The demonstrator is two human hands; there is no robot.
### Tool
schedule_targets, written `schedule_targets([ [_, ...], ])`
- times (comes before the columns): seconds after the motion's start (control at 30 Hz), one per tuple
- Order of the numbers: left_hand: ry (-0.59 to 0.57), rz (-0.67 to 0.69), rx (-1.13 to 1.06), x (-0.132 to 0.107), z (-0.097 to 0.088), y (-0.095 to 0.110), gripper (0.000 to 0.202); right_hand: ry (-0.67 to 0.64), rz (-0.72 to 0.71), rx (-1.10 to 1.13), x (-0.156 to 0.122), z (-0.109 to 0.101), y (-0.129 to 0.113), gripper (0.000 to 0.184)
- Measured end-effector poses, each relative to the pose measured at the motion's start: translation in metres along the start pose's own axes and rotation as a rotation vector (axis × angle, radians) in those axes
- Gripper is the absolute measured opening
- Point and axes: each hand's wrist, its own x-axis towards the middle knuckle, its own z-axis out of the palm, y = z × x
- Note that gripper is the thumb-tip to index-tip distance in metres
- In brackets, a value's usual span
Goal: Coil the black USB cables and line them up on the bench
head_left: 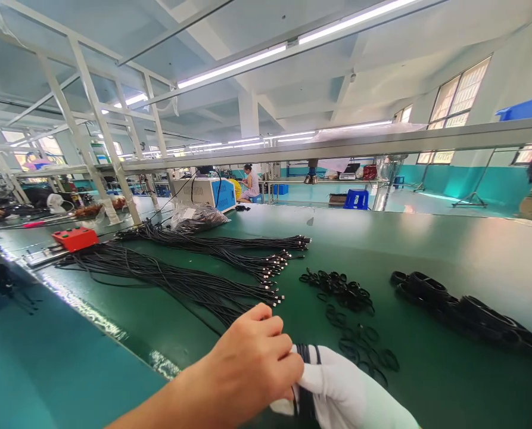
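Note:
My bare left hand is closed in a pinch at a coil of black cable near the bottom edge. My right hand wears a white glove and is wrapped round that same coil. Bundles of long black cables with metal plugs lie spread on the green table just beyond my hands. To the right of them lies a heap of small black rings, and further right a row of wound cable coils.
A red box with green buttons sits at the left on the table. A white and blue machine and a plastic bag stand behind the cables. A person sits far back near a blue stool. A metal rack spans overhead.

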Motion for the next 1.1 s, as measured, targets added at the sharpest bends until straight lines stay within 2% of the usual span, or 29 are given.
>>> schedule_targets([
  [0.07, -0.035, 0.008, -0.062, 0.002, -0.001, -0.009, 0.027, -0.031, 0.034, 0.050, 0.000, -0.005, 0.006, 0.026],
  [0.2, -0.108, -0.003, -0.182, 0.001, 0.010, -0.016, 0.024, -0.050, 0.106, 0.100, -0.001, -0.010, 0.014, 0.033],
  [0.3, -0.062, 0.000, -0.232, -0.001, 0.015, -0.015, 0.022, -0.011, 0.164, 0.157, -0.002, -0.005, 0.013, 0.026],
  [0.4, -0.022, -0.023, -0.181, -0.001, 0.012, -0.012, 0.020, 0.053, 0.208, 0.170, -0.002, -0.001, 0.012, 0.016],
  [0.5, -0.161, -0.054, -0.230, 0.004, 0.008, -0.014, 0.020, 0.031, 0.254, 0.157, -0.006, -0.005, 0.015, 0.020],
  [0.6, -0.364, -0.215, -0.612, 0.011, 0.009, -0.022, 0.016, -0.023, 0.276, 0.227, -0.009, -0.014, 0.017, 0.027],
  [0.7, -0.472, -0.530, -1.193, 0.009, 0.020, -0.026, 0.012, -0.117, 0.342, 0.398, -0.008, -0.017, 0.015, 0.024],
  [0.77, -0.424, -0.729, -1.479, 0.003, 0.030, -0.021, 0.014, -0.173, 0.362, 0.458, -0.006, -0.015, 0.014, 0.030],
  [0.87, -0.236, -0.884, -1.625, -0.008, 0.043, -0.005, 0.016, -0.140, 0.324, 0.381, -0.005, -0.012, 0.014, 0.032],
  [1.0, -0.041, -0.903, -1.597, -0.017, 0.052, 0.015, 0.014, -0.060, 0.222, 0.197, -0.009, -0.019, 0.019, 0.034],
  [1.1, 0.024, -0.877, -1.598, -0.022, 0.054, 0.024, 0.017, -0.058, 0.205, -0.027, -0.011, -0.033, 0.020, 0.034],
])
